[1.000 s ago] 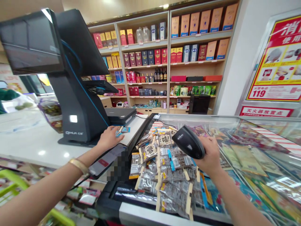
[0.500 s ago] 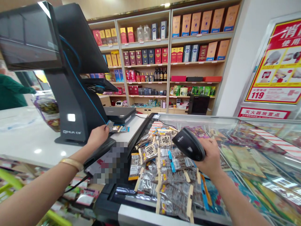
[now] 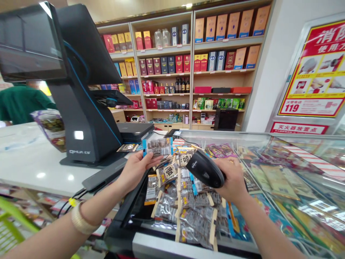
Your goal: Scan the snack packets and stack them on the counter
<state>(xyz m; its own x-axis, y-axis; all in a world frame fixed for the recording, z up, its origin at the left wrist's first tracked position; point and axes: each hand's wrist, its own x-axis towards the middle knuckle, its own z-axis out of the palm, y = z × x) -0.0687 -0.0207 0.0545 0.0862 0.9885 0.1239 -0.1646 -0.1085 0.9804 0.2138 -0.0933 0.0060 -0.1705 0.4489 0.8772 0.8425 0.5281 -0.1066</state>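
My left hand point(image 3: 138, 167) pinches a small snack packet point(image 3: 158, 146) with blue ends, its printed side towards me. My right hand point(image 3: 231, 178) is wrapped round a black handheld barcode scanner point(image 3: 206, 169), whose head points left towards the packet. The two stand apart, with a short gap between them. Beneath both lies a heap of similar snack packets point(image 3: 195, 216), mostly with cream ends, on the glass top of a display case. A few more packets point(image 3: 128, 148) lie by the base of the cash register, left of my left hand.
A black cash register point(image 3: 88, 118) with screens stands on the white counter point(image 3: 24, 151) at left, beside a bagged jar point(image 3: 52, 127). Behind it is a person in green point(image 3: 24, 102). The glass display case point(image 3: 283, 172) spans the right. Shelves point(image 3: 165, 50) of boxes line the back wall.
My left hand has moved right from beside the register, bringing the blue-ended packet over the heap in front of the scanner. The scanner has shifted slightly left. The person in green has moved right.
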